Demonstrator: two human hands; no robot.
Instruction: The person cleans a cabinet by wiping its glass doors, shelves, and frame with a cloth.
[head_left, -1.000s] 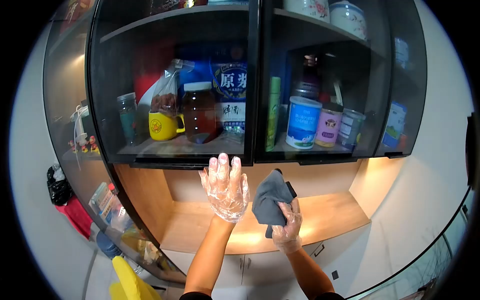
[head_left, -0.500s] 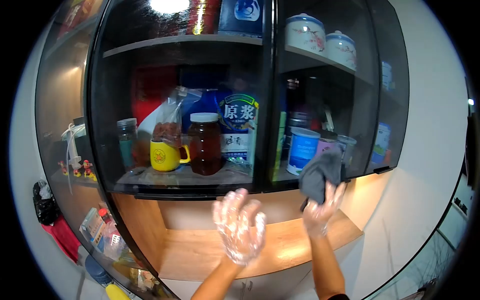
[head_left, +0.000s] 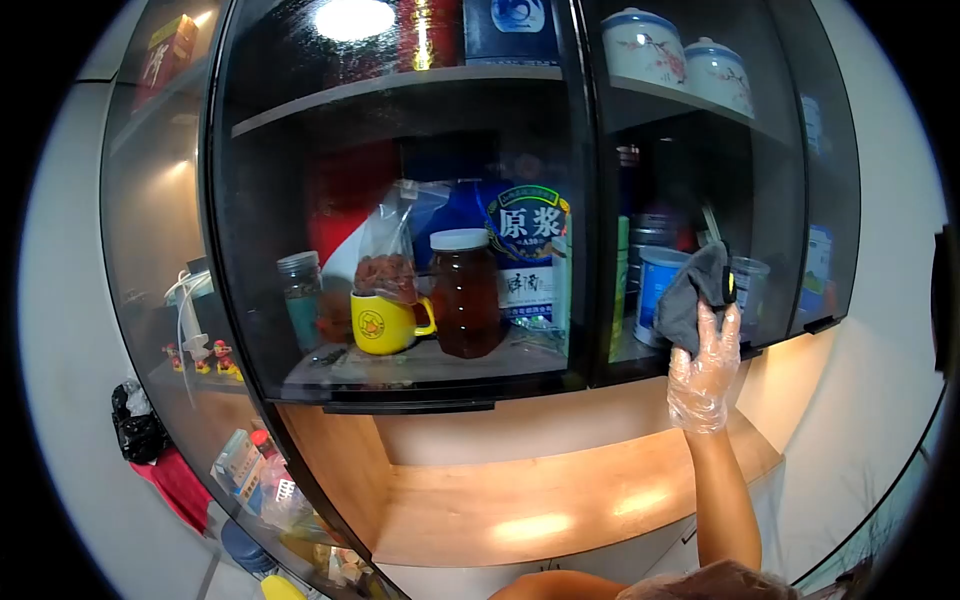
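Note:
My right hand [head_left: 703,385], in a clear plastic glove, holds a dark grey cloth [head_left: 690,298] against the right glass door [head_left: 765,185] of the cabinet. Its fingers point upward over the cloth, which covers part of a blue and white can [head_left: 657,285] behind the glass. Low at the bottom edge, my left forearm crosses toward the right. Only part of my gloved left hand [head_left: 710,582] shows there, blurred, under my right arm; its fingers cannot be made out.
Behind the left glass door stand a yellow mug [head_left: 385,325], a white-lidded jar of dark liquid [head_left: 466,295] and a small glass jar [head_left: 302,305]. Two lidded porcelain jars [head_left: 645,50] occupy the upper shelf. Below the doors runs a lit wooden counter [head_left: 450,500]. Small figurines [head_left: 220,358] stand left.
The cabinet appears shifted rightward in view. My right hand has moved up and right with the cloth. My left hand has dropped from below the left door to the bottom edge.

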